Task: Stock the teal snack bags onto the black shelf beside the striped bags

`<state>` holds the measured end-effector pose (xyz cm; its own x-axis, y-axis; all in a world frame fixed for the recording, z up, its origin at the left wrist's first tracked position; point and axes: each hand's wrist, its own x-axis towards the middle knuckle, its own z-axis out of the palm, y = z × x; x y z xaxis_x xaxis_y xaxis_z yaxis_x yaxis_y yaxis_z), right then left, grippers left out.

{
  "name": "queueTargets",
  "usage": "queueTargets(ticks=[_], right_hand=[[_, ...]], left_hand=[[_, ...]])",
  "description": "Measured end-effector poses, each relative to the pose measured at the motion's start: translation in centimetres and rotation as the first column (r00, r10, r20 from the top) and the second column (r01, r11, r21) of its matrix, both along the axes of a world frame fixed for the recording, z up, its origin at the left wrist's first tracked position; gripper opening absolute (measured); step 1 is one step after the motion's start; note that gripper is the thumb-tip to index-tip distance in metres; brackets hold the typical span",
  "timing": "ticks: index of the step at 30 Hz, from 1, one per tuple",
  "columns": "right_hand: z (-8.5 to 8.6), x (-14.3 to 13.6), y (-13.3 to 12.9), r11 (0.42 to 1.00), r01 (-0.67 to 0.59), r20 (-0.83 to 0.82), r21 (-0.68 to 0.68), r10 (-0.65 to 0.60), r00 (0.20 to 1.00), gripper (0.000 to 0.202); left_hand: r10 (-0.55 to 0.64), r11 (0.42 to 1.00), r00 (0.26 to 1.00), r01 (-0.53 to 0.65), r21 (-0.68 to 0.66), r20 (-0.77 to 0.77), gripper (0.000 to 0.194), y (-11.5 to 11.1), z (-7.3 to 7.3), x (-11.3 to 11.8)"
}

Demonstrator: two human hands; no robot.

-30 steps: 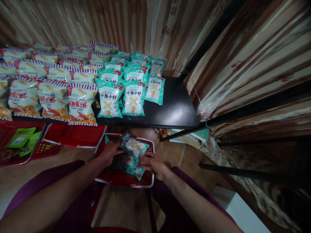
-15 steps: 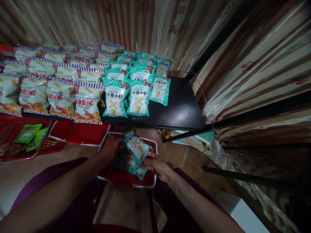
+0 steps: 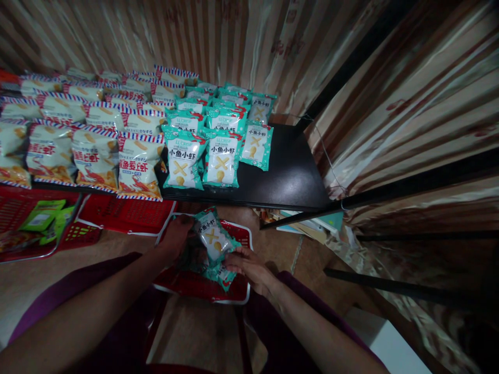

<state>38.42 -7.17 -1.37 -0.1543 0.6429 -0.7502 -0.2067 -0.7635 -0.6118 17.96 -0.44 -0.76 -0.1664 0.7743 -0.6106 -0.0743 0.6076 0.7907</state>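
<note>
A teal and white snack bag (image 3: pixel 211 238) is held tilted above the red basket (image 3: pixel 183 284) between my knees. My right hand (image 3: pixel 246 264) pinches its lower right corner with thumb and fingers. At the bag's upper left edge is my left hand (image 3: pixel 178 238), its fingers curled against the bag and partly lost in shadow. More bags of the same kind (image 3: pixel 225 275) lie underneath in the basket, partly covered by the held one. On the black shelf ahead, rows of matching teal bags (image 3: pixel 221 163) stand upright.
Cream bags with striped edges (image 3: pixel 139 166) fill the left of the black shelf (image 3: pixel 288 179). Two more red baskets (image 3: pixel 125 213) sit below it, the far left one holding green packets (image 3: pixel 43 215). Black metal bars (image 3: pixel 409 179) and a white box (image 3: pixel 393 343) are at the right.
The held snack bag has shifted slightly left and turned a little between my hands. My left hand shows more clearly beside it. The bags on the shelf stay as they were.
</note>
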Motion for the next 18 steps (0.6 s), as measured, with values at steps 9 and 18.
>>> queueTargets(ticks=[9, 18], right_hand=[[0.4, 0.2, 0.8, 0.979, 0.194, 0.024, 0.055, -0.196, 0.980, 0.039], [0.6, 0.8, 1.1, 0.982, 0.168, 0.101, 0.087, -0.176, 0.979, 0.045]], left_hand=[[-0.028, 0.999, 0.999, 0.029, 0.020, -0.038, 0.008, 0.0, -1.1, -0.4], [-0.091, 0.996, 0.996, 0.091, 0.021, 0.010, 0.026, -0.2, -0.8, -0.2]])
